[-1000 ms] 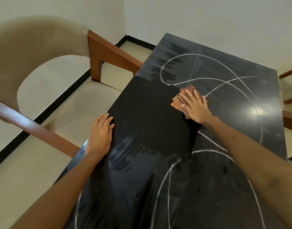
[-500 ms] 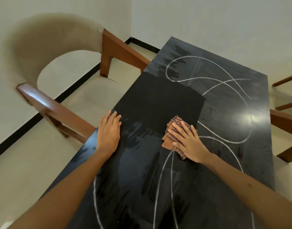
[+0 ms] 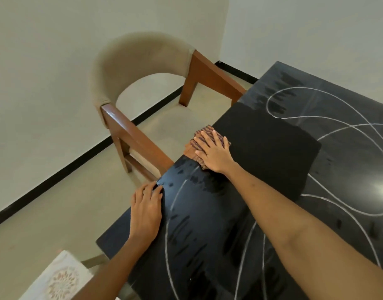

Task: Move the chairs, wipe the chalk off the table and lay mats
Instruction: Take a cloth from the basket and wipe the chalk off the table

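The black table point(image 3: 272, 161) carries white chalk lines point(image 3: 329, 202) looping over its right and near parts, with a clean dark patch in the middle. My right hand point(image 3: 214, 151) presses flat on a brown striped cloth point(image 3: 204, 135) at the table's left edge. My left hand point(image 3: 146, 210) rests flat on the same edge, closer to me, with its fingers straight. A beige chair point(image 3: 142, 68) with brown wooden arms stands against the table's left side.
A white patterned mat or cushion point(image 3: 60, 278) shows at the bottom left corner. Beige floor with a black skirting line point(image 3: 67, 169) runs along the left wall. Walls close off the far side behind the table.
My right hand has dragged the cloth from the table's middle to its left edge. The view swung left, and my left hand slid closer to the edge.
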